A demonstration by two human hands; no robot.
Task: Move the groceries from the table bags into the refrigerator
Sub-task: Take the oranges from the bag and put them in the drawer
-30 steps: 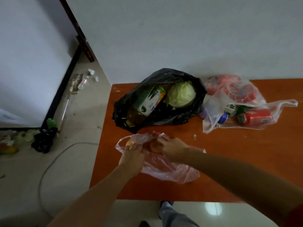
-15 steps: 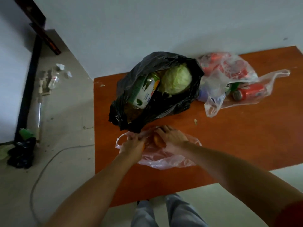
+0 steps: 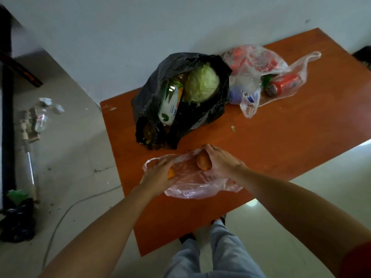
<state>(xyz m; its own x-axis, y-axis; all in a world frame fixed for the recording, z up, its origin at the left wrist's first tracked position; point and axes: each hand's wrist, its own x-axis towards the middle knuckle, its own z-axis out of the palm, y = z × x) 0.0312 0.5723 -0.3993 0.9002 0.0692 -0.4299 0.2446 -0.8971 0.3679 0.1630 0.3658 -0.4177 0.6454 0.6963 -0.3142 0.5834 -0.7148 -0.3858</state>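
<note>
Work surface: an orange-brown table (image 3: 281,147) crosses the centre of the frame, its far edge against a white wall.

Hands:
- The left hand (image 3: 158,173) is at lower centre, fingers curled down over the left edge of the pink bag (image 3: 192,187). It grips the left fruit (image 3: 170,173), an orange item of which only a small part shows under the palm.
- The right hand (image 3: 221,162) is just right of centre, at the bag's mouth. Its fingers wrap around the right fruit (image 3: 203,162), an oblong orange item.
- Whether bag film lies between either hand and its fruit cannot be told.

Pink bag: thin, translucent and crumpled, it lies flat on the table between and below the hands, near the table's front edge.

Other groceries:
- A black bag (image 3: 202,117) sits above the hands, open toward the camera. It holds a cabbage (image 3: 201,84) and, to the cabbage's left, a carton (image 3: 170,105) lying on its side.
- A clear bag (image 3: 251,81) lies at upper right, touching the black bag. It holds a red can (image 3: 285,84) on its side, along with other packages that are too blurred to identify.

Floor: a cable (image 3: 60,219) runs across the lower left of the frame.
</note>
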